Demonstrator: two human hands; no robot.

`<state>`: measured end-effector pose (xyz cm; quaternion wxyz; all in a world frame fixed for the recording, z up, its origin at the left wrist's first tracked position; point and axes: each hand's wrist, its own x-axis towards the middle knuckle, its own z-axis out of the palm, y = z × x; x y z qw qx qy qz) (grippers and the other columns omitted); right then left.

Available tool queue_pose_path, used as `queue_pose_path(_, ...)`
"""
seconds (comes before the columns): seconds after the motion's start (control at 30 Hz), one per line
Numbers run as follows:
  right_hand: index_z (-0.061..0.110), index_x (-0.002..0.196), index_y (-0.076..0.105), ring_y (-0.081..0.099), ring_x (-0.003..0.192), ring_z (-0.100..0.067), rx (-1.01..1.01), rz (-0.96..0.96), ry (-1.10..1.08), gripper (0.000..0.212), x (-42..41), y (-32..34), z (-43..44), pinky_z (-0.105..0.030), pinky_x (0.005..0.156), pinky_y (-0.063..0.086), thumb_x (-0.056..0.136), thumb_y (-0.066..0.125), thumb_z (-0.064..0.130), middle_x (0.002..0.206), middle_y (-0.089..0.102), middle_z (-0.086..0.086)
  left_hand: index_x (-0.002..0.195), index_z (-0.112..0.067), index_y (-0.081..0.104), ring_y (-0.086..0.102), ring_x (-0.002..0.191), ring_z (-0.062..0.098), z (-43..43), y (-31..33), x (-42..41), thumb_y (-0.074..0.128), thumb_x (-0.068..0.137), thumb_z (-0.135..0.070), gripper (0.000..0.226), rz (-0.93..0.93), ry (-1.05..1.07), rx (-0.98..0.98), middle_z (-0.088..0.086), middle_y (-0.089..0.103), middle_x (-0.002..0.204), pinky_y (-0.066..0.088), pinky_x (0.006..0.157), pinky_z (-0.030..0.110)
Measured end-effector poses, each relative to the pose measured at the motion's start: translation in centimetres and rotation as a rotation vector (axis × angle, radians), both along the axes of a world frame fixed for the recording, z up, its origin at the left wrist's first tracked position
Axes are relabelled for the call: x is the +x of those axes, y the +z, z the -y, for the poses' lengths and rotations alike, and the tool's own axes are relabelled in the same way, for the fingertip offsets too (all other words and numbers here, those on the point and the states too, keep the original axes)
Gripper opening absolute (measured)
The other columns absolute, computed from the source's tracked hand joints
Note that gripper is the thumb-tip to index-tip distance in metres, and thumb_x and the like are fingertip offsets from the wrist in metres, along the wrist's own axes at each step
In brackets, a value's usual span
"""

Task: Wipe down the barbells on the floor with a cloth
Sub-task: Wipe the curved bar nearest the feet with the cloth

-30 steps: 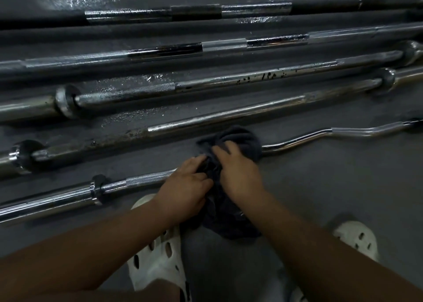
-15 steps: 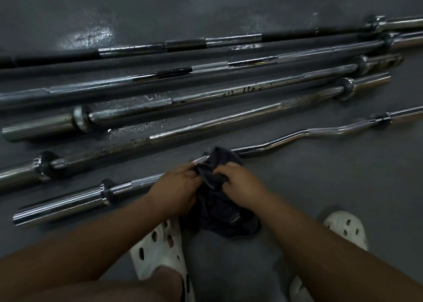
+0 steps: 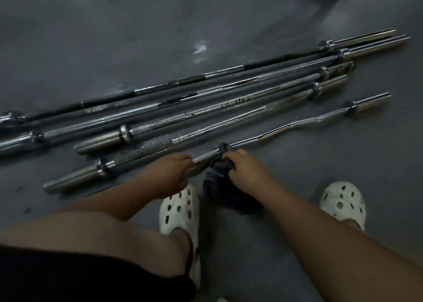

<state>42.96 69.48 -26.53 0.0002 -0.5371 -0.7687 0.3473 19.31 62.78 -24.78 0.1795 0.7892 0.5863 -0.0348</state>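
Both hands have slid apart on the curl bar (image 3: 286,127) on the floor: left hand (image 3: 170,175) closed around the shaft, right hand (image 3: 247,166) beside it clutching the dark cloth (image 3: 220,180).

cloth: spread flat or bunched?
Bunched. The dark cloth is wrapped over the curl bar under the right hand, the rest hanging crumpled to the floor.

Dark cloth (image 3: 225,187) around curl barbell (image 3: 286,126)
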Motion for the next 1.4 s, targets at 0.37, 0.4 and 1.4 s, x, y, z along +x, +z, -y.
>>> queue_pose_path(0.37,0.030,0.129,0.055,0.056,0.114,-0.033,0.032,0.108,-0.059,0.053,-1.6,0.2,-0.6,-0.040,0.098,0.047,0.080,0.050,0.011,0.137,0.047,-0.007,0.130,-0.019,0.060,0.052,0.127,0.020,0.6,0.4,-6.2,0.064,0.089,-0.031,0.043,-0.043,-0.017,-0.006,-0.002,0.053,0.141,0.044,0.102,0.030)
queue_pose_path(0.4,0.030,0.130,0.054,0.056,0.114,-0.033,0.026,0.114,-0.059,0.053,-2.1,-0.3,-1.2,-0.041,0.099,0.047,0.081,0.050,0.011,0.140,0.045,-0.007,0.128,-0.017,0.061,0.054,0.125,0.022,0.4,-0.4,-6.4,0.065,0.088,-0.029,0.041,-0.021,-0.021,-0.030,0.001,0.055,0.139,0.045,0.101,0.031)
queue_pose_path(1.4,0.018,0.150,0.039,0.024,0.147,-0.024,0.014,0.022,0.369,0.074,-7.4,-11.5,-2.9,-0.036,0.121,0.025,0.078,0.051,0.009,0.158,0.034,0.000,0.141,0.000,0.048,0.049,0.132,0.035,1.2,-12.4,-3.3,0.063,0.052,-0.051,0.103,-0.052,0.087,-0.140,0.023,0.049,0.144,0.039,0.108,0.048)
